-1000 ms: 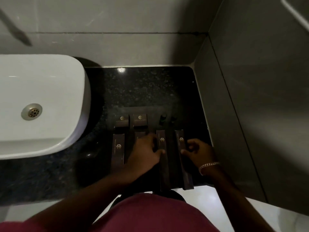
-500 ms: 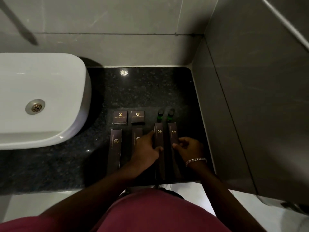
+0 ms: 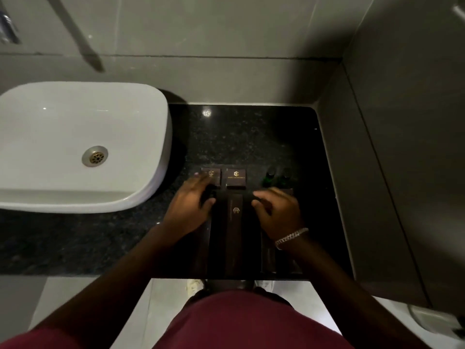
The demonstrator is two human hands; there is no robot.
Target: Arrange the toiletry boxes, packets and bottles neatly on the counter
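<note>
On the black granite counter (image 3: 241, 139) two small square brown boxes (image 3: 236, 178) lie side by side, with two small green bottles (image 3: 269, 177) to their right. In front of them lie several long brown boxes in a row. The second long box (image 3: 235, 222) shows between my hands. My left hand (image 3: 191, 210) lies over the top of the leftmost long box (image 3: 204, 248), fingers curled on it, fingertips reaching the left small box (image 3: 212, 175). My right hand (image 3: 278, 212) is curled over the tops of the two right long boxes (image 3: 269, 258). Both hands are motion-blurred.
A white basin (image 3: 75, 137) sits on the counter to the left, its rim close to my left hand. Grey tiled walls close the back and the right side (image 3: 382, 187). The counter's front edge (image 3: 251, 277) runs just below the long boxes' near ends.
My left hand has moved left from the middle long boxes to the leftmost one. The two right long boxes were drawn closer together and straightened. My view has shifted closer.
</note>
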